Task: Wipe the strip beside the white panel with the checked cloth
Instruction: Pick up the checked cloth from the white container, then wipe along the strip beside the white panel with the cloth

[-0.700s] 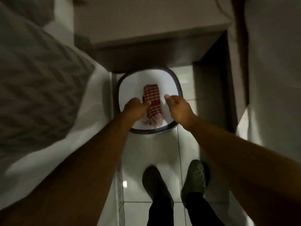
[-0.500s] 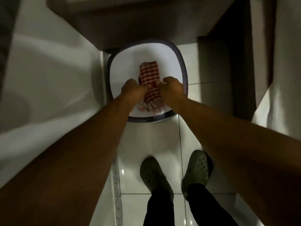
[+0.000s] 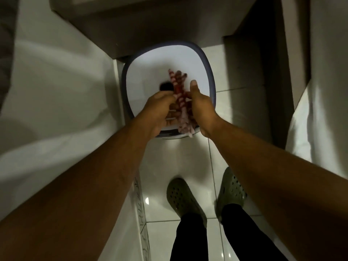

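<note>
The red-and-white checked cloth (image 3: 181, 102) is bunched up over a white basin with a dark rim (image 3: 209, 72) that stands on the floor. My left hand (image 3: 160, 108) grips the cloth from the left, and my right hand (image 3: 200, 108) presses it from the right, thumb raised. The cloth's lower end hangs over the basin's near rim. A narrow pale strip (image 3: 119, 87) runs along the left of the basin, beside the big white panel (image 3: 56, 91). A small dark patch (image 3: 166, 86) shows inside the basin.
White floor tiles (image 3: 188, 159) lie below the basin, where my two feet in olive clogs (image 3: 180, 196) stand. A brown cabinet (image 3: 150, 21) overhangs the basin at the top. A pale wall or door (image 3: 323, 91) closes the right side.
The cloth lay flat in the basin; both hands closed on it from either side and gathered it into a bunch, lifted toward the near rim. The camera moved closer.
</note>
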